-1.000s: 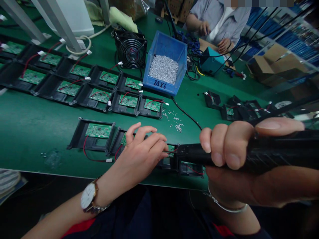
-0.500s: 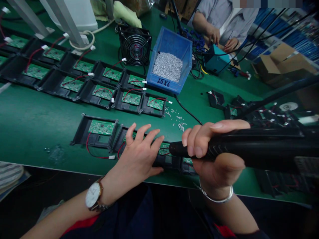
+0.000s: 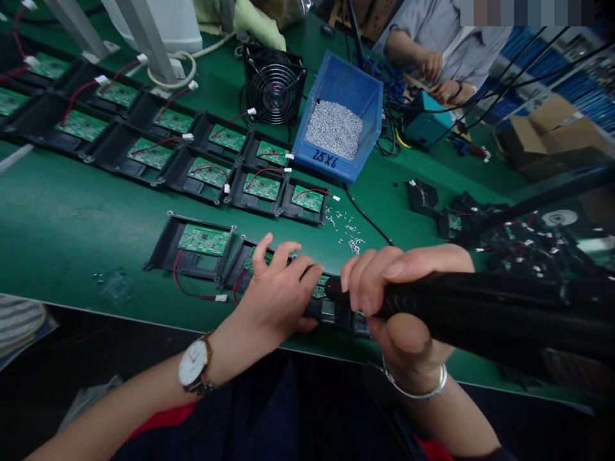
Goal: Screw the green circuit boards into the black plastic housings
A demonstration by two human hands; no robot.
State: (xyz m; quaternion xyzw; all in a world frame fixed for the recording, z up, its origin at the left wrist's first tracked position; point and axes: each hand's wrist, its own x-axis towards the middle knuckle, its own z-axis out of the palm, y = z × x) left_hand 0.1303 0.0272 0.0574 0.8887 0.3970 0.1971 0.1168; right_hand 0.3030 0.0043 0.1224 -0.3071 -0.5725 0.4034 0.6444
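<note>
My right hand [image 3: 408,301] is wrapped around a black electric screwdriver [image 3: 490,307]. Its nose points left, over a black plastic housing [image 3: 329,312] with a green circuit board inside. My left hand [image 3: 278,288] lies across the housings beside the tool's nose, fingers bent and spread, thumb at the near side. It covers part of the boards, and I cannot make out the screwdriver's bit. Left of that hand sits another open housing [image 3: 163,246] holding a green board [image 3: 204,240], with a red and black lead ending in a white plug [image 3: 221,298].
Two rows of housings with boards [image 3: 259,186] run along the left. A blue bin [image 3: 336,168] marked 25X6 holds small silver screws; loose screws [image 3: 354,246] lie in front. Behind are a fan [image 3: 275,89] and a co-worker's hands [image 3: 432,67]. More housings [image 3: 519,246] lie right.
The whole view has shifted a little, so the bench things appear further right. My left fingers are more bent around the housing. The screwdriver's rear end has dropped lower in view.
</note>
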